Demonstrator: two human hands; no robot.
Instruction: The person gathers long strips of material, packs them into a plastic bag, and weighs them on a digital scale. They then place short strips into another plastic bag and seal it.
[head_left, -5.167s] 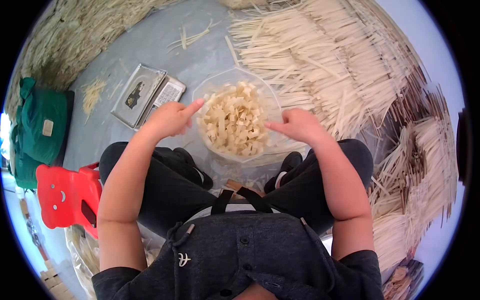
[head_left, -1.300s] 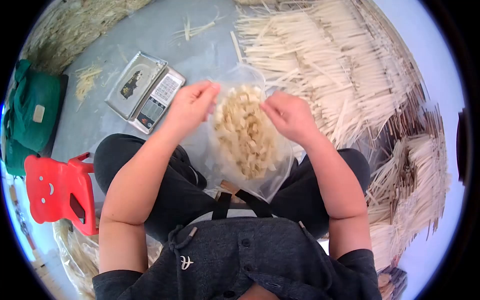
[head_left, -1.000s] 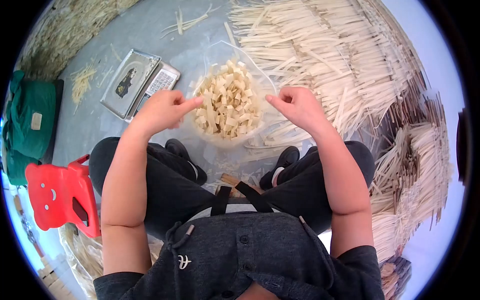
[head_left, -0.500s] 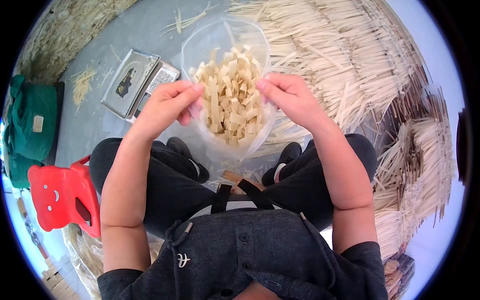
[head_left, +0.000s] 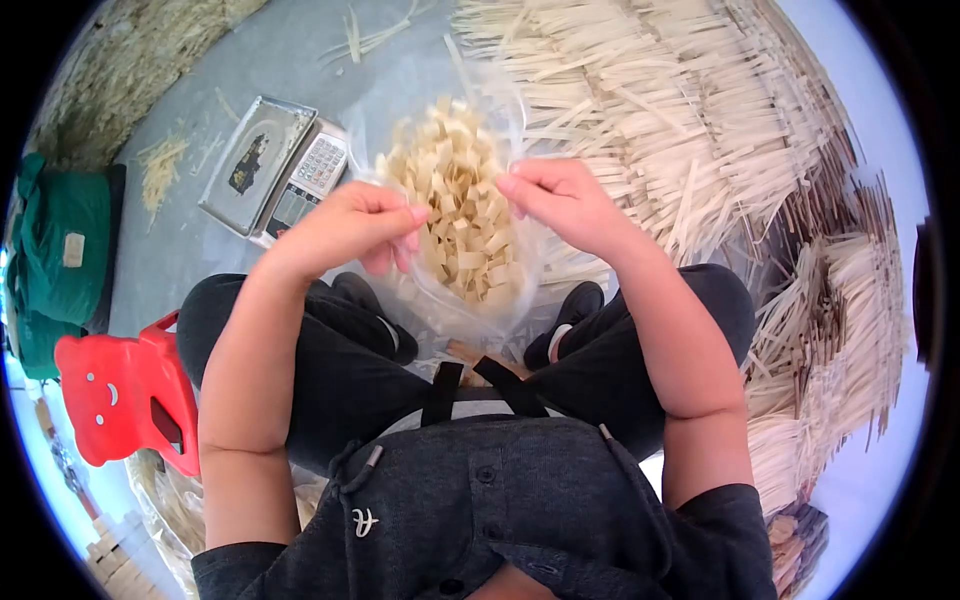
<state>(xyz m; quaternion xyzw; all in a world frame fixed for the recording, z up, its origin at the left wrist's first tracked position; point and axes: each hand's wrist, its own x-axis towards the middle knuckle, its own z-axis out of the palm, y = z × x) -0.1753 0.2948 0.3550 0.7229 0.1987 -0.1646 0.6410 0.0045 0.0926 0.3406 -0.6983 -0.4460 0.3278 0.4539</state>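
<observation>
Between my feet stands a clear plastic bag [head_left: 510, 105] with its mouth spread wide. Inside it lies a heap of pale, flat, curled strips [head_left: 465, 215]. My left hand [head_left: 365, 228] pinches the bag's rim on the left side, thumb against fingers. On the opposite side, my right hand [head_left: 560, 200] is closed on the rim in the same way. The plastic between the fingertips is thin and only partly visible. To the left of the bag sits a digital scale [head_left: 262, 170] with a metal pan and a keypad.
Layers of long pale strips [head_left: 690, 120] cover the floor at the right. A red stool [head_left: 125, 395] with a bear-shaped face is at my left, near a green bag [head_left: 70, 250]. Loose strips [head_left: 160, 165] lie beyond the scale on the grey floor [head_left: 300, 60].
Both hands have drawn closer together over the bag; the left moved right and slightly down, the right moved left. The bag's mouth has narrowed, and its contents have shifted a little.
</observation>
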